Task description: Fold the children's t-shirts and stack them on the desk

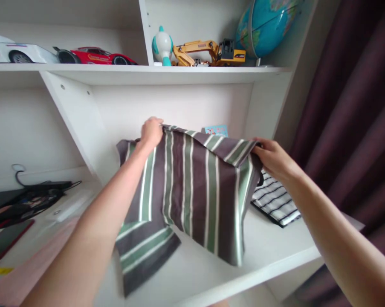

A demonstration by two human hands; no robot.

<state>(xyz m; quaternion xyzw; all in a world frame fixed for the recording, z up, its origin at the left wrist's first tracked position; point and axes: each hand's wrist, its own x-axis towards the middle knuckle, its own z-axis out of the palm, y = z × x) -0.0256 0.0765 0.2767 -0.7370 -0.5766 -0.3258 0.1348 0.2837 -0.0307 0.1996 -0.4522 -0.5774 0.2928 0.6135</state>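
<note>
A striped shirt (195, 192) in brown, green and white hangs in front of a white shelf compartment. My left hand (151, 131) grips its top edge on the left, fingers closed over the cloth. My right hand (273, 160) pinches the top edge on the right. The shirt hangs down over the white shelf board (259, 260), and one sleeve droops at the lower left.
A folded black-and-white striped cloth (275, 202) lies on the shelf at the right. A small blue box (216, 130) stands behind the shirt. Above are toy cars (96, 55), a yellow toy excavator (211, 53) and a globe (265, 25). Cables and dark items (29, 198) lie at left; a dark curtain (355, 106) hangs at right.
</note>
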